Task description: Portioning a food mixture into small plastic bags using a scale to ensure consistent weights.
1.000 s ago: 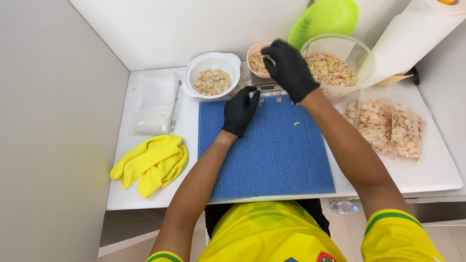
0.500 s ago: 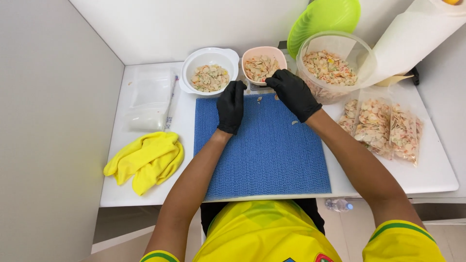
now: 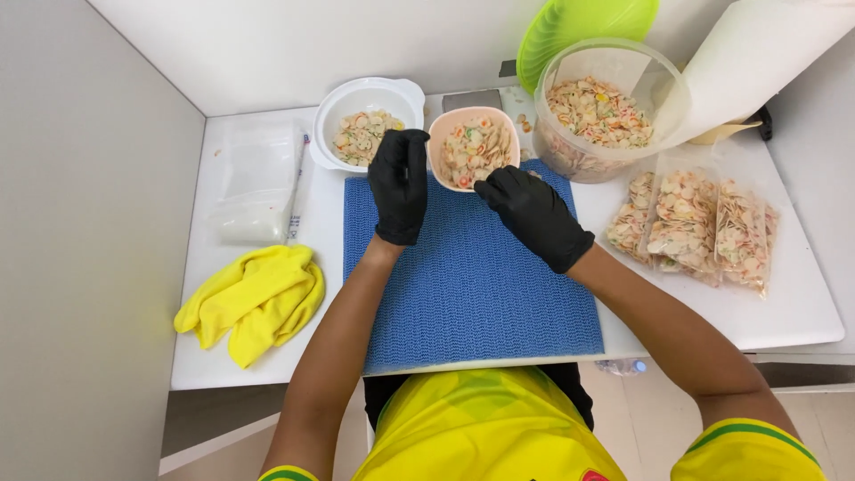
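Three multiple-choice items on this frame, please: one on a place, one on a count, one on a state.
1. Where does the yellow cloth lie?
A. left of the blue mat
B. on the mat
C. inside a bowl

2. How many filled clear bags lie right of the mat?
A. one
B. three
C. six

3. The pink bowl is
A. empty
B. upside down
C. upright, holding shell-shaped pieces

Key: 1 A, the cloth rests on the white table beside the mat; 2 B, three lie side by side; 3 C, the pieces show inside it, between the left hand and right hand.

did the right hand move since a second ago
Yes. The black-gloved right hand came down from over the clear plastic tub toward the person, onto the blue mat's far edge by the pink bowl.
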